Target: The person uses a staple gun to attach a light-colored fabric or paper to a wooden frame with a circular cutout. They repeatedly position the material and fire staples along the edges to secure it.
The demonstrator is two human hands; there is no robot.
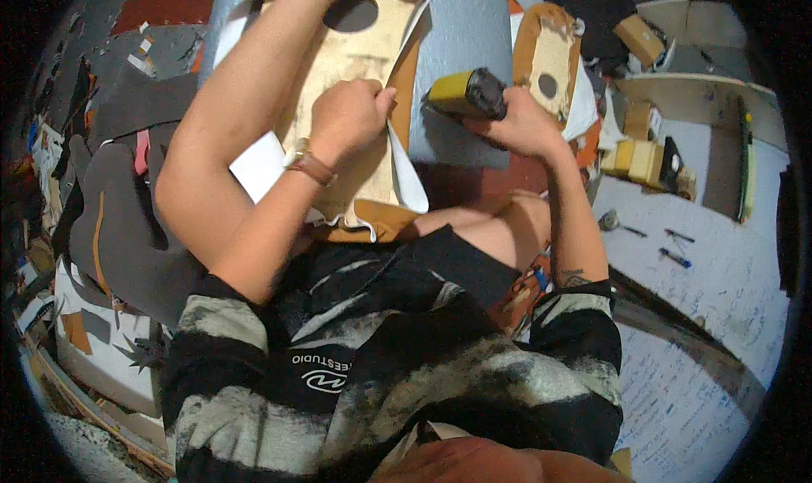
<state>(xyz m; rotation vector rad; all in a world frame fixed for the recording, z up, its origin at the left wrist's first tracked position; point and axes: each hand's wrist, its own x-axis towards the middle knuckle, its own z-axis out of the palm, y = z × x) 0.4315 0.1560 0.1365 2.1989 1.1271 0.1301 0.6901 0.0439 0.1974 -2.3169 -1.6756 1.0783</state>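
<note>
As the left hand [351, 118] pinches a white flap [408, 183] in curled fingers, the right hand [526, 123] grips a yellow-black tool [465, 94].
The flap edges a cream panel [359, 64] lying before the lap [381, 271], partly across a blue-grey surface [474, 26].

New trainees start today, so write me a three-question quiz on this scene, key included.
1. Which hand grips the yellow-and-black tool?
2. True or false: the pale board under the left hand lies to the tool's right.
3. The wristband is: a) blue, b) brown, c) green.

Key:
1. The right hand.
2. False; it lies to the tool's left.
3. b
</note>
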